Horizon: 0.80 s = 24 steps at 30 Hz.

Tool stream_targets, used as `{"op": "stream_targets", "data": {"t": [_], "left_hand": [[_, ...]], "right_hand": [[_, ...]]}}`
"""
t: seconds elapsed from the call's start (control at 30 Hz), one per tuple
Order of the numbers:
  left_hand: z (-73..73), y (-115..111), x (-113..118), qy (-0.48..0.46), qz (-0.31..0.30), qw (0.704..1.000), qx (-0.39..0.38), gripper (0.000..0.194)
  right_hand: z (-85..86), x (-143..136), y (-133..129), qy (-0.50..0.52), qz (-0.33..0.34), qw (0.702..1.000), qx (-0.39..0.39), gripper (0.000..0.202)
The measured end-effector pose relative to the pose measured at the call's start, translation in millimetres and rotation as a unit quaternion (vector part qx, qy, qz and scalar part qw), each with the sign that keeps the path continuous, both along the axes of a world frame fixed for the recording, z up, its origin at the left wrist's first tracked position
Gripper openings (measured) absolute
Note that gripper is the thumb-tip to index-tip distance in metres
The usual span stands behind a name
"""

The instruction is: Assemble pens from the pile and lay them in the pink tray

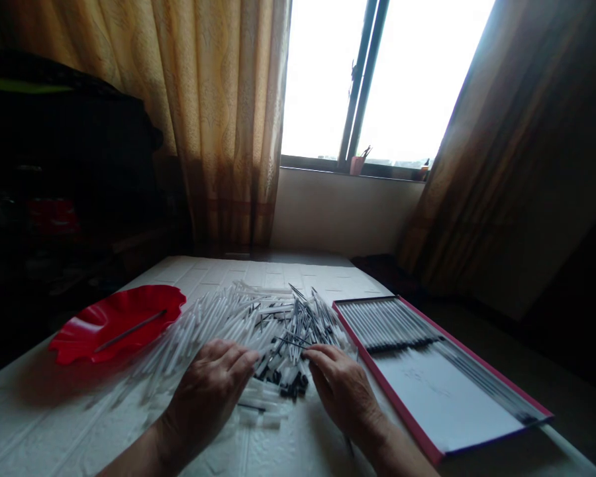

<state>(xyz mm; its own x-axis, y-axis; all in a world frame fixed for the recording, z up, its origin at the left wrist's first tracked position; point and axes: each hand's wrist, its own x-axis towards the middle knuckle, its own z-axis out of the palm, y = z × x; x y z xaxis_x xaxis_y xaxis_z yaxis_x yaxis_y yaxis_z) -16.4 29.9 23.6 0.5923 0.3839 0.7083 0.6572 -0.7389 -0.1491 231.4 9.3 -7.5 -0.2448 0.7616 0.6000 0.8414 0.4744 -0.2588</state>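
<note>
My right hand (345, 387) is closed, with thumb and forefinger pinching a thin dark pen refill (291, 342) that points left over the pile. My left hand (216, 377) is closed at the pile's near left side; what its fingers hold, if anything, is hidden. Between and beyond both hands lie many clear pen barrels (228, 317). Dark-tipped refills (305, 318) are heaped toward the right of them. Small black pen caps (291, 384) cluster just in front, between the two hands.
On the right lies a shallow red-edged box (412, 407) with a row of assembled pens (387, 321) across its far end and more along its right side. A red scalloped dish (87, 331) at the left holds one dark stick (129, 331). Everything rests on a white table (198, 268).
</note>
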Motion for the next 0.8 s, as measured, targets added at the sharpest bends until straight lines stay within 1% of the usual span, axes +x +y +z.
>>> {"op": "stream_targets", "data": {"t": [0.13, 0.2, 0.27, 0.37, 0.43, 0.47, 0.53, 0.57, 0.6, 0.63, 0.67, 0.8], "left_hand": [[12.0, 0, -7, -0.085, -0.015, 0.996, 0.006, 0.012], [15.6, 0, -10, -0.134, -0.029, 0.991, -0.005, 0.008], [18.3, 0, -12, -0.185, -0.042, 0.981, -0.029, 0.007], [19.8, -3, -13, -0.233, -0.069, 0.965, -0.097, 0.009], [18.0, -5, -13, -0.261, -0.082, 0.949, -0.157, 0.009], [16.4, -7, -12, -0.277, -0.088, 0.936, -0.197, 0.009], [13.0, -9, -9, -0.312, -0.099, 0.901, -0.284, 0.009], [11.6, -11, -7, -0.324, -0.105, 0.885, -0.318, 0.010], [10.8, -12, -6, -0.329, -0.112, 0.875, -0.337, 0.012], [10.6, -13, -5, -0.327, -0.116, 0.875, -0.338, 0.015], [11.0, -14, -5, -0.320, -0.112, 0.883, -0.326, 0.019], [13.7, -19, -4, -0.244, -0.095, 0.934, -0.241, 0.027]], "right_hand": [[-1.2, 9, 3, -0.007, -0.026, 1.000, 0.002, 0.025], [-1.9, 12, 5, -0.012, -0.033, 0.999, 0.001, 0.024], [-2.6, 13, 6, -0.015, -0.037, 0.999, 0.001, 0.024], [-2.9, 12, 6, -0.016, -0.036, 0.999, -0.001, 0.025], [-2.2, 10, 4, -0.015, -0.033, 0.999, -0.006, 0.025], [-1.7, 8, 3, -0.015, -0.032, 0.999, -0.010, 0.025], [-0.7, 5, 1, -0.021, -0.031, 0.999, -0.017, 0.023], [-0.3, 4, 1, -0.026, -0.031, 0.999, -0.019, 0.022], [0.0, 3, 0, -0.029, -0.031, 0.999, -0.019, 0.022], [0.0, 3, 0, -0.032, -0.032, 0.999, -0.019, 0.021], [-0.1, 3, 0, -0.033, -0.033, 0.999, -0.018, 0.021], [-1.4, 6, 2, -0.032, -0.042, 0.998, -0.020, 0.022]]}}
